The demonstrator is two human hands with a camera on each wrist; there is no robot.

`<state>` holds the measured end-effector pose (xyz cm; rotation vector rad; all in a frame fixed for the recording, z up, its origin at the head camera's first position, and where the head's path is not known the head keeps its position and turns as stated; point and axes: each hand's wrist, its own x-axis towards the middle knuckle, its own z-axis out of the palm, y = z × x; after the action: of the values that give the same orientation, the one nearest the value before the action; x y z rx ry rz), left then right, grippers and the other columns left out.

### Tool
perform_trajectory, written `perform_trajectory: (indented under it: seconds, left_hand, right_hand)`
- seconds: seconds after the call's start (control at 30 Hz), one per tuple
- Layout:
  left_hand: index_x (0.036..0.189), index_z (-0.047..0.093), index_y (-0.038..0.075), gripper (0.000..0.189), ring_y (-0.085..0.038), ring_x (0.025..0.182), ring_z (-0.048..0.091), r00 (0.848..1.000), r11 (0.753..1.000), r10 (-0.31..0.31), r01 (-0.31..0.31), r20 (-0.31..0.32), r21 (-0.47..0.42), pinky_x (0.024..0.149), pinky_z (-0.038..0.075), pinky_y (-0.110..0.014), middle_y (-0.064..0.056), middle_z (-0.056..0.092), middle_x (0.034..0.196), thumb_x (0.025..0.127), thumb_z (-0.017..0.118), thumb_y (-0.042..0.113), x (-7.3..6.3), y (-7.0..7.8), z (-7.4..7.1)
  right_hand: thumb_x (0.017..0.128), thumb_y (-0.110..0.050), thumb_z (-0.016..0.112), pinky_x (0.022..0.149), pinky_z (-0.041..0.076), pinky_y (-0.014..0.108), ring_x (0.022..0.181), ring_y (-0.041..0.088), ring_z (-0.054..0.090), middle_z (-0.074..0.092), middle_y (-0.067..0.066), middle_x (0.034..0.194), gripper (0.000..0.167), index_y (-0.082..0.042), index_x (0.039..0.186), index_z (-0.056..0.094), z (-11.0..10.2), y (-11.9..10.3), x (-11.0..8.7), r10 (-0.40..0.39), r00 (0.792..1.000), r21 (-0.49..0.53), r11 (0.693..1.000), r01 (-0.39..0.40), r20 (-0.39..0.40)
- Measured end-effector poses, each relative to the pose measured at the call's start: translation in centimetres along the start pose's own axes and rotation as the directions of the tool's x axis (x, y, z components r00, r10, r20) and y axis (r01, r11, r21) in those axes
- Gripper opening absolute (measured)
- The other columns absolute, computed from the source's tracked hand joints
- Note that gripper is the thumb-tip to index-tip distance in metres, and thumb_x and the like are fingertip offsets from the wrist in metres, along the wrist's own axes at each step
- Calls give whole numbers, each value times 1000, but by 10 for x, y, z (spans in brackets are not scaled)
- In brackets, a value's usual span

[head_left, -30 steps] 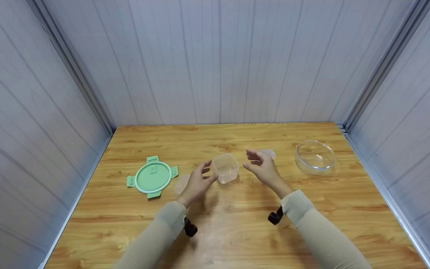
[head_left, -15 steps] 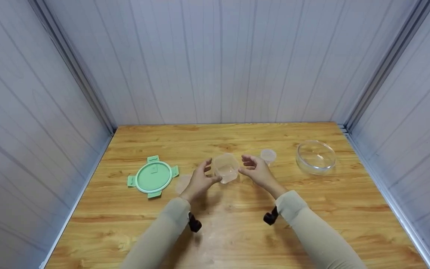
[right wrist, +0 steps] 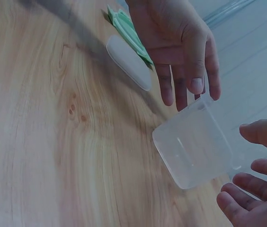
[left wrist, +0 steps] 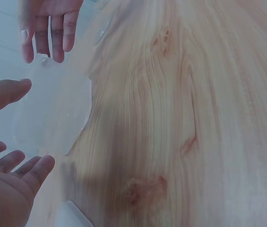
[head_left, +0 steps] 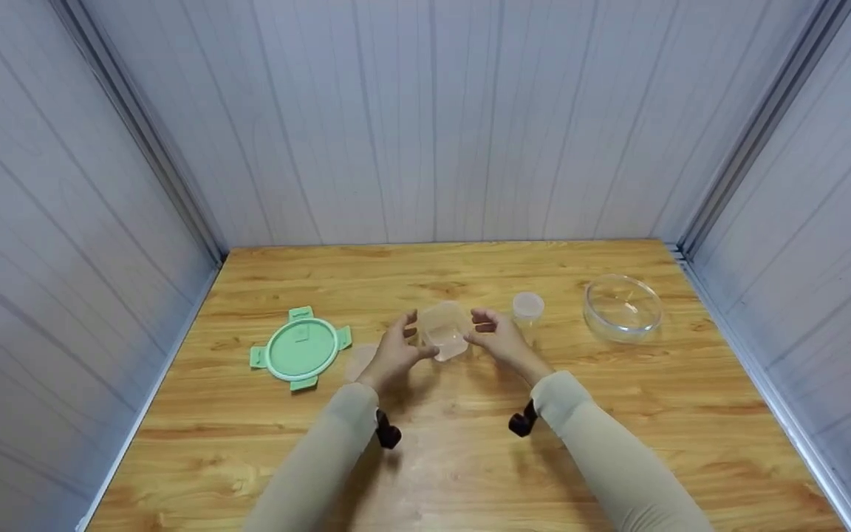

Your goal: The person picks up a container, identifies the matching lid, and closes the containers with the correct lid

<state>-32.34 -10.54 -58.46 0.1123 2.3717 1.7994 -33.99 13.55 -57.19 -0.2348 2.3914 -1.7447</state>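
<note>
A translucent, rounded-square plastic food container (head_left: 445, 329), without a lid, stands upright on the table between the two hands. My left hand (head_left: 394, 352) is at its left side, thumb near the front corner and fingers spread loosely. On the other side my right hand (head_left: 501, 340) reaches in, thumb and fingertips right at the edge. Both hands have relaxed, extended fingers around the container (right wrist: 192, 144) in the right wrist view. A translucent flat lid (right wrist: 128, 62) lies on the table beside the left hand, partly hidden by it in the head view.
A green round lid (head_left: 301, 349) with side clips lies at the left. Behind the right hand stands a small clear cup with a whitish round top (head_left: 527, 304). A round glass bowl (head_left: 622, 310) is at the far right. Panelled walls (head_left: 425, 125) enclose the wooden table (head_left: 455, 473).
My right hand has moved left to the container's right side, uncovering the small cup. The left hand has shifted slightly along the container, which stays in about the same place.
</note>
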Motion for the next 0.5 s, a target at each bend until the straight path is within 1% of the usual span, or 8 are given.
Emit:
perform_trajectory:
  seconds: [0.17,0.3,0.4,0.5]
  left_hand:
    - [171,28,4,98,-45,156,43,1000,1000,-5,5,8,-7,121,48,-56,-21,35,174,92,86,11,3,0,-1]
    - [170,29,2,98,-45,155,43,1000,1000,-11,11,10,-13,122,47,-56,-22,35,173,92,87,12,4,-1,0]
    - [167,31,0,95,-46,153,47,1000,999,-1,2,21,-39,120,50,-55,-24,40,170,92,87,10,4,-2,3]
    - [164,36,-1,89,-46,149,52,1000,997,9,-7,29,-77,116,53,-54,-26,47,164,91,86,6,6,-3,5]
  right_hand:
    - [104,-4,68,118,51,54,140,48,56,55,33,152,55,11,154,50,5,3,7,7,1000,6,1000,-7,0]
    - [103,-3,67,116,53,49,139,48,58,57,34,150,55,13,153,50,10,4,11,-5,1000,-1,1000,5,11]
    - [102,-2,67,112,56,45,137,48,59,58,35,148,57,14,153,49,12,5,14,-11,1000,1,1000,10,16]
    - [102,-2,66,111,57,43,136,47,59,58,35,148,58,14,155,47,13,5,15,-12,1000,-1,1000,12,23]
